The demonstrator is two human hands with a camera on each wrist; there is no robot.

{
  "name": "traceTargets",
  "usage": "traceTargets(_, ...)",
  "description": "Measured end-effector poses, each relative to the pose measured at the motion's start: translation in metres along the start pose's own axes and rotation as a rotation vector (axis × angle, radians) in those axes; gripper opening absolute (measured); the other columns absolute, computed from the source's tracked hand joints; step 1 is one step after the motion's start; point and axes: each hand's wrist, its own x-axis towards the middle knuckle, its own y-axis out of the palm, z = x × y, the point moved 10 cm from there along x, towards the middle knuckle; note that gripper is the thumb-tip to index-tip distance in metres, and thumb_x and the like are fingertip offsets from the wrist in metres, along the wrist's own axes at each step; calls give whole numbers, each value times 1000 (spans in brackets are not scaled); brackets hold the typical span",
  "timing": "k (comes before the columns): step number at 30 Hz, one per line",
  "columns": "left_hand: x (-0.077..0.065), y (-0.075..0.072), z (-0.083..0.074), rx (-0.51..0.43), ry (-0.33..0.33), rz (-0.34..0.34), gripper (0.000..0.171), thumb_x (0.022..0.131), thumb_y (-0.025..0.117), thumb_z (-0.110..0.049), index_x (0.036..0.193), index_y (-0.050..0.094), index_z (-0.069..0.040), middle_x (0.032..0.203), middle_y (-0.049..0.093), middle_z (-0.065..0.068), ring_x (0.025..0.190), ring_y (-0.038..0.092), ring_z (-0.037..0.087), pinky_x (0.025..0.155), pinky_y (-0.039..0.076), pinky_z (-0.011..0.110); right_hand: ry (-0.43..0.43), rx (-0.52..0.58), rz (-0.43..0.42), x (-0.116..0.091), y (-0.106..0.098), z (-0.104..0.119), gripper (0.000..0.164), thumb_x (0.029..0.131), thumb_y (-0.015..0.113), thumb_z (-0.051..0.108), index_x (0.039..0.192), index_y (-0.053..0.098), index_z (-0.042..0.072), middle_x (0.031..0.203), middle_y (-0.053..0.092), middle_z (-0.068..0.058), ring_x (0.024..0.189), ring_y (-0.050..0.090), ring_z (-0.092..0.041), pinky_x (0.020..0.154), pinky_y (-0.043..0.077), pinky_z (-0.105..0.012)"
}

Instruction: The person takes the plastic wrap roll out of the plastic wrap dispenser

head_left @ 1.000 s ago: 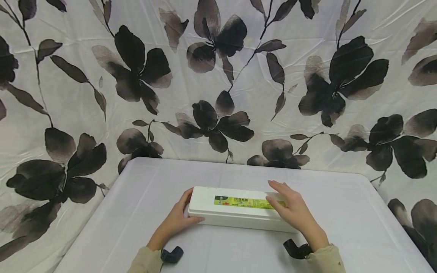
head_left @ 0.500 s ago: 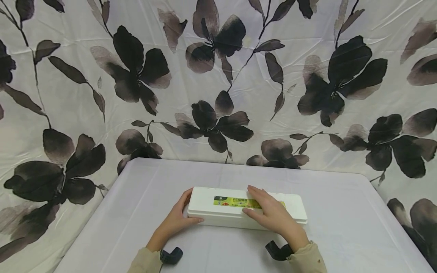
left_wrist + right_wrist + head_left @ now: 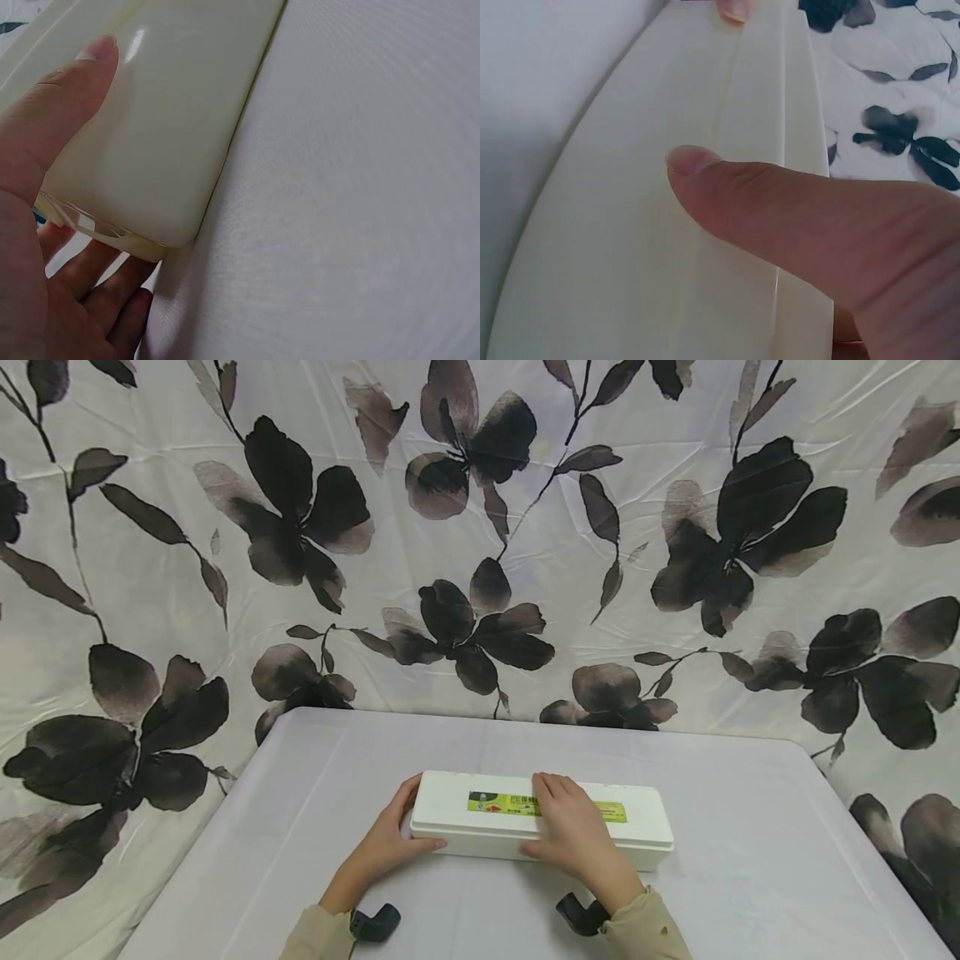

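A long white cling film box with a yellow-green label lies lengthwise across the table in the head view. My left hand grips its left end. In the left wrist view the left thumb presses the long front face, with fingers around the end. Over the middle of the lid lies my right hand, its fingers reaching to the far edge and covering part of the label. The right thumb presses the front side just below the lid's rim. The far-side fingertips are hidden.
The box stands on a white-covered table with rounded back corners. Behind it hangs a floral cloth. A dark wrist-worn camera piece sits at the left wrist and another at the right wrist.
My right hand has slid left along the box from its right end to its middle, uncovering the right end. The left hand and the box have stayed in place.
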Motion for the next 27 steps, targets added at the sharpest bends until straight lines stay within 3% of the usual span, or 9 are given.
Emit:
traceTargets(13, -1, 1, 0, 11, 6, 5, 104, 71, 91, -23, 154, 28, -17, 154, 39, 12, 143, 33, 36, 114, 20, 62, -63, -172, -84, 4, -1, 12, 90, 57, 93, 38, 124, 59, -13, 119, 64, -24, 113, 59, -37, 101, 46, -43)
traceTargets(27, -1, 0, -2, 18, 27, -1, 105, 70, 91, -29, 154, 29, -19, 153, 42, 10, 142, 35, 33, 114, 23, 61, -92, -206, -62, 9, -3, 16, 77, 54, 85, 31, 114, 61, -11, 104, 64, -17, 97, 61, -32, 88, 52, -40)
